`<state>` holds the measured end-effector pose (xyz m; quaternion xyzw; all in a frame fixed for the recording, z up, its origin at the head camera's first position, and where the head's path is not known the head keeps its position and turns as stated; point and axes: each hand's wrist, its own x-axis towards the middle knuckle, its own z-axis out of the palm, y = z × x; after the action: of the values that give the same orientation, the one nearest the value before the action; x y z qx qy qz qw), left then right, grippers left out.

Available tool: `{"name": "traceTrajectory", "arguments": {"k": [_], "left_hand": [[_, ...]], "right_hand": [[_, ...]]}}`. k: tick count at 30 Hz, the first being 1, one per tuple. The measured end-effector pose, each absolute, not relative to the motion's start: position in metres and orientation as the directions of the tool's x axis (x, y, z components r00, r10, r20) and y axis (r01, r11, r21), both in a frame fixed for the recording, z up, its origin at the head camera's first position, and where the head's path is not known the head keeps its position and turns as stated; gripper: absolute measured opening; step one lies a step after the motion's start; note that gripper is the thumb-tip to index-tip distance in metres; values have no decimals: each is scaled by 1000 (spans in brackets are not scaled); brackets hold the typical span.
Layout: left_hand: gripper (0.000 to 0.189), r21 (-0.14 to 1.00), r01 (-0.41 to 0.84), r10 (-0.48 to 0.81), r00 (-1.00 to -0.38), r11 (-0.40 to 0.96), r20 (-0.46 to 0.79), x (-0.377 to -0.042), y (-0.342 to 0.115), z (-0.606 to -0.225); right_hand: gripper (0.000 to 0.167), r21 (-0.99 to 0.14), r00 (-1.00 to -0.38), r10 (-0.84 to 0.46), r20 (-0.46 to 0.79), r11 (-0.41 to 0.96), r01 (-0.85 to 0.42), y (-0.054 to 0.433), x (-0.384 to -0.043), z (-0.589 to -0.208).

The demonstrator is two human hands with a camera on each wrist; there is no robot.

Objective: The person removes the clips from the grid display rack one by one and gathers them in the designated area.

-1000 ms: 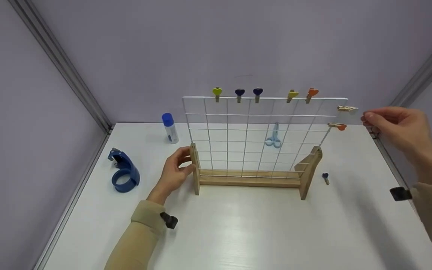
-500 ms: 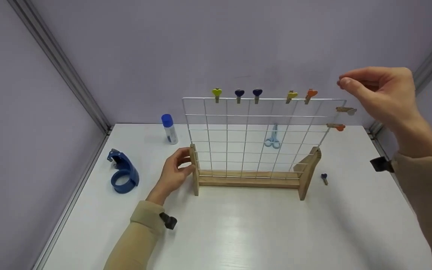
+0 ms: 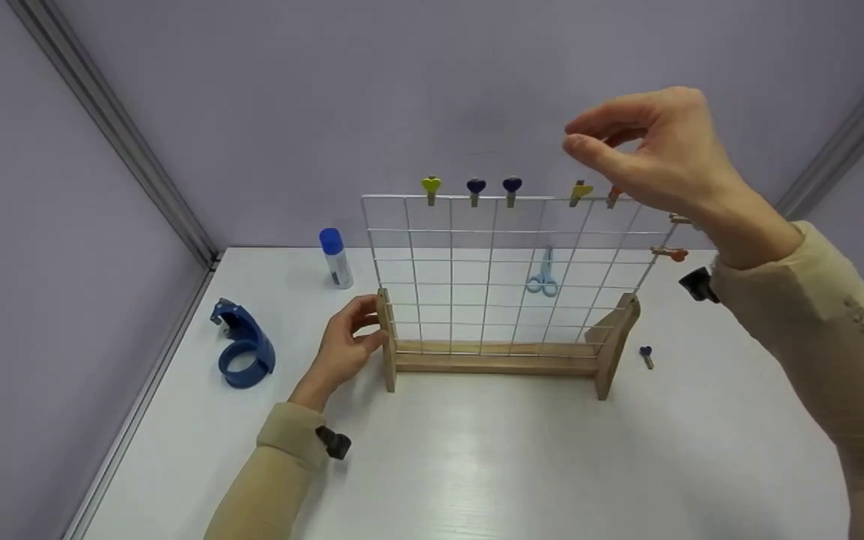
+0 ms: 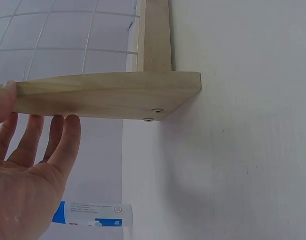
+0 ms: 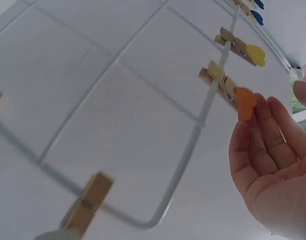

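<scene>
Take the middle of the wire grid (image 3: 487, 284) as your clock's centre, with twelve towards the far wall. The grid stands upright in its wooden stand (image 3: 496, 365) on the white table (image 3: 462, 457). At eight o'clock your left hand (image 3: 343, 339) grips the stand's left upright, thumb on one face and fingers on the other.

Your right hand (image 3: 661, 154) hangs in the air towards two o'clock, thumb and fingers parted and nothing visible between them. Its fingers are nearest the orange heart peg (image 5: 245, 102) on the top wire; you cannot tell whether they touch it.

Along that wire, a lime heart peg (image 3: 431, 187) sits at eleven, two navy heart pegs (image 3: 511, 187) near twelve and a yellow heart peg (image 3: 580, 192) at one. The side wire carries a second orange peg (image 3: 670, 254) at three.

On the table, a loose navy peg (image 3: 647, 357) lies at four. Pale blue scissors (image 3: 544, 278) show through the grid at three, a glue stick (image 3: 337, 260) stands at nine, and a blue tape dispenser (image 3: 259, 345) lies between eight and nine.
</scene>
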<state>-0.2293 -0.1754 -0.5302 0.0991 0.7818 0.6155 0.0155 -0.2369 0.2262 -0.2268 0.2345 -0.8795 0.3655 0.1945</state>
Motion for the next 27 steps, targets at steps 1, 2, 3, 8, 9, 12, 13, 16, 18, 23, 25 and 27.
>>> {"name": "traceTrajectory", "arguments": {"k": [1,2,3,8,9,12,13,16,18,23,25,27], "left_hand": [[57,965,135,173,-980,224,97,-229,-176,-530],[57,966,132,172,-981,224,94,-229,-176,-530],[57,966,131,170,-981,224,93,-230,-176,-530],[58,965,123,162,-983,230,87,-230,-178,-530],[58,965,122,161,-983,231,85,-230,-178,-530],[58,964,116,157,-984,238,79,-230,-180,-531],[58,964,115,155,-985,239,79,-230,-180,-531],[58,962,116,153,-985,248,79,-230,-181,-531],[58,961,120,153,-985,250,83,-229,-181,-531],[58,960,127,155,-984,249,90,-227,-179,-531],[58,961,126,156,-984,246,89,-227,-179,-531],[58,961,124,157,-984,245,87,-227,-179,-531]], "right_hand": [[16,-539,-809,-294,510,623,-566,219,-237,-225],[16,-525,-802,-318,505,625,-578,213,-237,-224],[16,-515,-797,-339,500,624,-588,206,-237,-223],[17,-469,-769,-451,454,613,-636,173,-240,-223],[18,-470,-768,-469,437,609,-639,167,-241,-223],[19,-463,-758,-522,390,601,-652,148,-245,-225],[20,-461,-755,-538,375,599,-655,142,-247,-226],[23,-452,-749,-569,341,599,-661,127,-252,-228],[24,-450,-747,-579,327,600,-661,118,-255,-229],[15,-459,-726,-599,336,570,-682,104,-259,-233],[14,-460,-718,-602,349,557,-691,102,-258,-234],[14,-454,-713,-600,364,554,-698,100,-258,-235]]}}
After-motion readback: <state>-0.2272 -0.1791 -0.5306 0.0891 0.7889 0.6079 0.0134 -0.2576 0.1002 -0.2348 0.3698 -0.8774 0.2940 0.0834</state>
